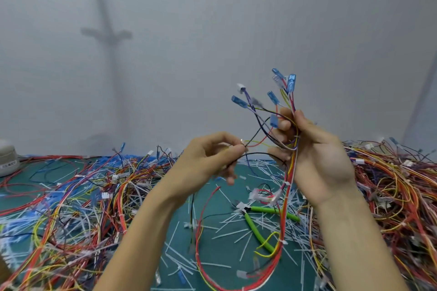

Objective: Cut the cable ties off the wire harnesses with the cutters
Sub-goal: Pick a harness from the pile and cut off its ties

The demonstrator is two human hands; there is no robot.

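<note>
Progress: looks partway, with cut strips littering the mat, cutters lying idle there, right hand gripping aloft a harness bearing white cable ties, left hand pinching one wire, heaps waiting either side.

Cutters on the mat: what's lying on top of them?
The harness held by the right hand runs its red and yellow wires across the cutters' green handles. A white scrap covers the cutting head, so the blades cannot be seen.

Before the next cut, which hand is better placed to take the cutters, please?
Probably the left hand: it only pinches one wire end, while the right hand grips the harness above the cutters.
</note>
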